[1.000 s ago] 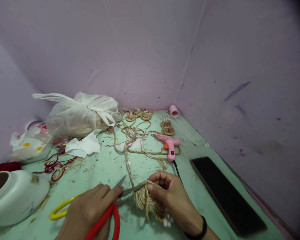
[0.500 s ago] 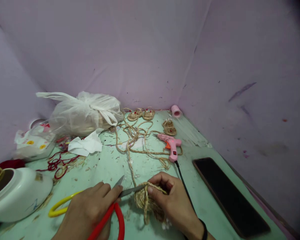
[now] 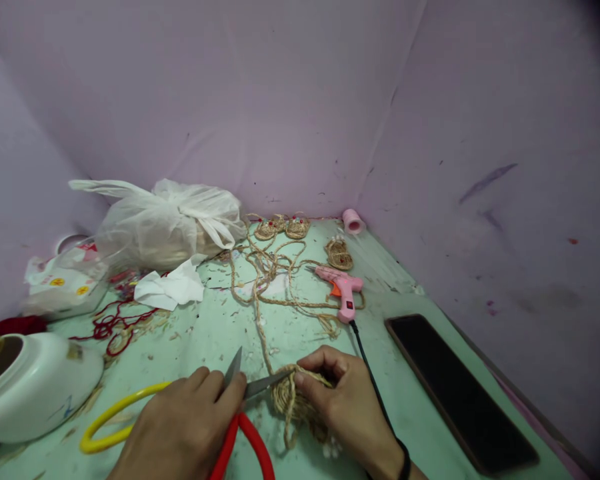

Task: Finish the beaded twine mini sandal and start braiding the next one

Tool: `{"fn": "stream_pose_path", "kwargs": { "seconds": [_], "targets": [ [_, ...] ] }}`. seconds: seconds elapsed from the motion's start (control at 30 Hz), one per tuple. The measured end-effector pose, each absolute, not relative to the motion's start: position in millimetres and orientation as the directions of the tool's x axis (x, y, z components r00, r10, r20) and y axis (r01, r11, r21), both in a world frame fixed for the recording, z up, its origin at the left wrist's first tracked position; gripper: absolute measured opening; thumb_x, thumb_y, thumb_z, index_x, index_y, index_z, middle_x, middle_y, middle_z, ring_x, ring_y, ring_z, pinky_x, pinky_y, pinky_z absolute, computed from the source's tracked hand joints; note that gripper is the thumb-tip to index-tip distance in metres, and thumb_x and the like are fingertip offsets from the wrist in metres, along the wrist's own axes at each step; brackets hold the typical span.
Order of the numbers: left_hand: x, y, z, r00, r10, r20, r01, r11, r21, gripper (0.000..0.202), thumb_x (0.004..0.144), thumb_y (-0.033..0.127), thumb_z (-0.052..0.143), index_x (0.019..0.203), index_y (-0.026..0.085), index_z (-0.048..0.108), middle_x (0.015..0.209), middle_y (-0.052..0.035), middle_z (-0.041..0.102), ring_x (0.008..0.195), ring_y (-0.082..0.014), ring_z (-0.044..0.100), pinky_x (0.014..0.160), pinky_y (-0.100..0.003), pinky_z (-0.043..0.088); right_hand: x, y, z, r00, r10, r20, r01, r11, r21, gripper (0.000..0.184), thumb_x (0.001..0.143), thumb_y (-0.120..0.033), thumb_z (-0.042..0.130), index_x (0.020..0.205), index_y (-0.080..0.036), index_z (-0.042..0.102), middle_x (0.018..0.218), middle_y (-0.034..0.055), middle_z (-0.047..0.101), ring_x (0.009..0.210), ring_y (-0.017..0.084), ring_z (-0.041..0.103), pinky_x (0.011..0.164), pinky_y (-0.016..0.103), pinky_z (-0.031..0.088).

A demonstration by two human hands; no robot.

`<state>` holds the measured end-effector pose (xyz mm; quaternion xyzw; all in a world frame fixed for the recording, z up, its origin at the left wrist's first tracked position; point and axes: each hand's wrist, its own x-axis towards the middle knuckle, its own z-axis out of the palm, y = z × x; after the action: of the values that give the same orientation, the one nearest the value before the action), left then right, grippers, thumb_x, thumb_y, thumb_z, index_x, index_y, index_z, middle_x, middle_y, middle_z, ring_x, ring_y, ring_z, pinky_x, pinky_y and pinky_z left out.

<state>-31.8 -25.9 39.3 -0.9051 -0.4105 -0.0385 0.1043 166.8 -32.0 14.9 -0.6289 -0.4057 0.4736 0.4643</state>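
My left hand (image 3: 187,420) grips a pair of open scissors (image 3: 250,437) with red handles, closing around the pivot and blades. One blade points right, its tip touching the coiled braided cord piece (image 3: 286,400); the other blade angles up and away. That coil, tan and sandal-like, is pinched in my right hand (image 3: 347,400) between thumb and fingers. A loose cord end hangs down its front, and small white beads show at its lower edge. From the coil a braided cord (image 3: 261,327) runs back to a tangle on the table.
A pink glue gun (image 3: 343,290) with a black cable lies behind my right hand. A phone (image 3: 460,393) rests at right. Small woven sandals (image 3: 339,255), a pink spool (image 3: 353,222), a plastic bag (image 3: 180,220), tissue (image 3: 170,287), yellow-handled scissors (image 3: 105,417) and a white container (image 3: 45,387) surround them.
The red scissors' handles have swung to the right, and the upper blade stands slightly steeper. My right hand still holds the coil in nearly the same place.
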Motion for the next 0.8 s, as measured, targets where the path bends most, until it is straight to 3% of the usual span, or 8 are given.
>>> {"fn": "stream_pose_path", "kwargs": {
  "seconds": [0.13, 0.27, 0.37, 0.47, 0.7, 0.8],
  "targets": [
    [-37.1, -26.2, 40.3, 0.631, 0.731, 0.262, 0.766, -0.640, -0.060, 0.031, 0.080, 0.015, 0.039, 0.103, 0.020, 0.059, 0.071, -0.0039, 0.060, 0.065, -0.0177, 0.058, 0.056, -0.026, 0.043, 169.5, -27.7, 15.6, 0.218, 0.939, -0.267, -0.111, -0.248, -0.962, 0.015, 0.053, -0.024, 0.073, 0.058, -0.014, 0.062, 0.051, -0.0011, 0.059, 0.048, 0.010, 0.049, 0.046, 0.022, 0.037],
    [-56.4, -11.0, 44.2, 0.547, 0.760, 0.350, 0.835, -0.524, -0.166, 0.034, 0.084, 0.023, 0.034, 0.109, 0.019, 0.057, 0.075, -0.0052, 0.062, 0.067, -0.0205, 0.060, 0.055, -0.029, 0.044, 170.4, -23.8, 10.8, 0.205, 0.920, -0.333, -0.262, -0.276, -0.925, 0.021, 0.049, -0.025, 0.076, 0.060, -0.013, 0.062, 0.051, -0.0021, 0.058, 0.046, 0.008, 0.047, 0.045, 0.020, 0.035],
    [-69.6, 9.0, 44.1, 0.397, 0.858, 0.325, 0.909, -0.319, -0.269, 0.040, 0.083, 0.020, 0.030, 0.112, 0.013, 0.057, 0.082, -0.0097, 0.065, 0.074, -0.0253, 0.062, 0.051, -0.029, 0.043, 168.4, -24.2, 8.4, 0.198, 0.922, -0.331, -0.273, -0.272, -0.923, 0.022, 0.050, -0.026, 0.077, 0.061, -0.013, 0.062, 0.052, -0.0016, 0.059, 0.047, 0.008, 0.048, 0.046, 0.020, 0.036],
    [-77.2, 25.9, 39.4, 0.271, 0.914, 0.301, 0.942, -0.188, -0.278, 0.040, 0.080, 0.020, 0.036, 0.115, 0.014, 0.055, 0.092, -0.0113, 0.067, 0.084, -0.0267, 0.063, 0.049, -0.027, 0.043, 165.8, -26.7, 9.8, 0.191, 0.922, -0.337, -0.270, -0.280, -0.921, 0.023, 0.049, -0.026, 0.077, 0.061, -0.013, 0.062, 0.051, -0.0020, 0.059, 0.047, 0.008, 0.047, 0.046, 0.020, 0.035],
    [-95.0, 43.6, 24.8, 0.268, 0.928, 0.258, 0.957, -0.226, -0.180, 0.042, 0.077, 0.022, 0.045, 0.119, 0.022, 0.051, 0.089, -0.0105, 0.070, 0.072, -0.0277, 0.066, 0.043, -0.028, 0.040, 163.3, -29.7, 12.7, 0.193, 0.934, -0.299, -0.213, -0.258, -0.943, 0.023, 0.050, -0.028, 0.077, 0.061, -0.013, 0.062, 0.052, -0.0008, 0.060, 0.047, 0.009, 0.048, 0.046, 0.021, 0.036],
    [-88.4, 37.6, 31.3, 0.264, 0.917, 0.299, 0.961, -0.223, -0.165, 0.036, 0.077, 0.023, 0.046, 0.112, 0.021, 0.055, 0.086, -0.0104, 0.068, 0.075, -0.0289, 0.064, 0.046, -0.030, 0.042, 162.1, -29.9, 12.6, 0.204, 0.933, -0.298, -0.223, -0.252, -0.942, 0.023, 0.050, -0.028, 0.076, 0.061, -0.013, 0.062, 0.053, -0.0004, 0.060, 0.047, 0.009, 0.049, 0.046, 0.021, 0.036]
  ]
}}
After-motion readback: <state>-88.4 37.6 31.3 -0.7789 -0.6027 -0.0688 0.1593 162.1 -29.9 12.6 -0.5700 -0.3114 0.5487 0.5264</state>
